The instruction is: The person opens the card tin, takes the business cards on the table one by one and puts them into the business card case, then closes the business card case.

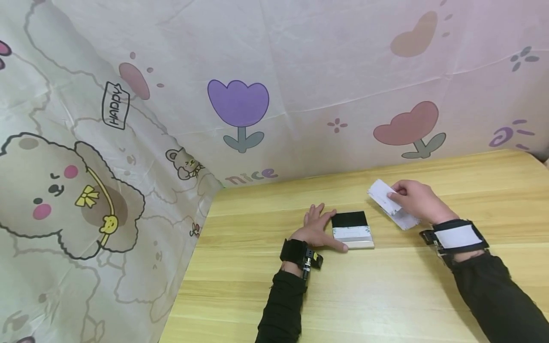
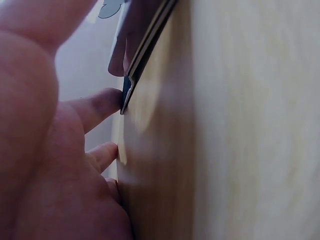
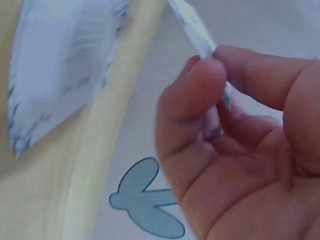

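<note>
– Left hand?
– Fingers spread, steadying the card case flat on the wooden table, thumb along its near edge.
– Right hand?
– Pinching a white card between thumb and fingers, just right of the case, more cards beneath it.

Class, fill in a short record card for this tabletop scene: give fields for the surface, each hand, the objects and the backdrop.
Surface: wooden table
Left hand: rests flat beside the card case, thumb along its near edge
Card case: open, black and silver, lying on the table
Right hand: pinches a white card between thumb and fingers
White card: lifted above more white cards on the table
Backdrop: cartoon cloth with tulips and bears
</note>
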### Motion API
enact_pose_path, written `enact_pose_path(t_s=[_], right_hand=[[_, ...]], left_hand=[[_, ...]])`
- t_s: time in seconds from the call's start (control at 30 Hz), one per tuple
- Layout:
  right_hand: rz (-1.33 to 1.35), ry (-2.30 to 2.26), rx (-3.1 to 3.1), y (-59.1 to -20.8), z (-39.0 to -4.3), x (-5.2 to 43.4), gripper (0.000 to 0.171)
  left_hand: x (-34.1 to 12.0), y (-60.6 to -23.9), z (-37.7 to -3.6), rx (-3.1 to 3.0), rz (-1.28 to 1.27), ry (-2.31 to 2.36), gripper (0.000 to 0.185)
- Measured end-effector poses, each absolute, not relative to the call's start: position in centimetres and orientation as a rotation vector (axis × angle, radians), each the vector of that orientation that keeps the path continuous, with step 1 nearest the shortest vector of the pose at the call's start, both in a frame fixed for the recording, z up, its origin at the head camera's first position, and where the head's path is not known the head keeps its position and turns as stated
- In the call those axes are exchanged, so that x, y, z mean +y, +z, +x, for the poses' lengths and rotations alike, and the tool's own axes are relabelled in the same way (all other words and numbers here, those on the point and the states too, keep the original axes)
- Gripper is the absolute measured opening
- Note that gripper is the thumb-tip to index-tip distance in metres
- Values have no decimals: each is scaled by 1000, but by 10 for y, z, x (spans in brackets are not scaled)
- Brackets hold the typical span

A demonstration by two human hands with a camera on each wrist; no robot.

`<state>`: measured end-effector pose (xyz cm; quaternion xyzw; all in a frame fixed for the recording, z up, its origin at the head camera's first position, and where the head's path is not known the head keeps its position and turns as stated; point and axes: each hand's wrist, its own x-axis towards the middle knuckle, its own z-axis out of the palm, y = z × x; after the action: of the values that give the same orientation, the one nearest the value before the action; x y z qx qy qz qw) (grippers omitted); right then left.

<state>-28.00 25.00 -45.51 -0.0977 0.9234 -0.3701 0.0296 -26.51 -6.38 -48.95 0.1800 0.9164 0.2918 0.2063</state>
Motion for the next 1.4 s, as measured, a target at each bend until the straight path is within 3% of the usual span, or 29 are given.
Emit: enact_pose_path(t_s=[0.47, 0.7, 1.4], right_hand=[[-792, -1313, 2571, -463, -272, 205, 29], [-803, -1198, 2634, -470, -270, 191, 23], [-873, -1038, 2655, -476, -266, 179, 25]], left_hand=[[-62, -491, -267, 2562, 455, 817, 115], [-62, -493, -268, 2573, 470, 786, 115], [-62, -488, -265, 2564, 503, 778, 113]])
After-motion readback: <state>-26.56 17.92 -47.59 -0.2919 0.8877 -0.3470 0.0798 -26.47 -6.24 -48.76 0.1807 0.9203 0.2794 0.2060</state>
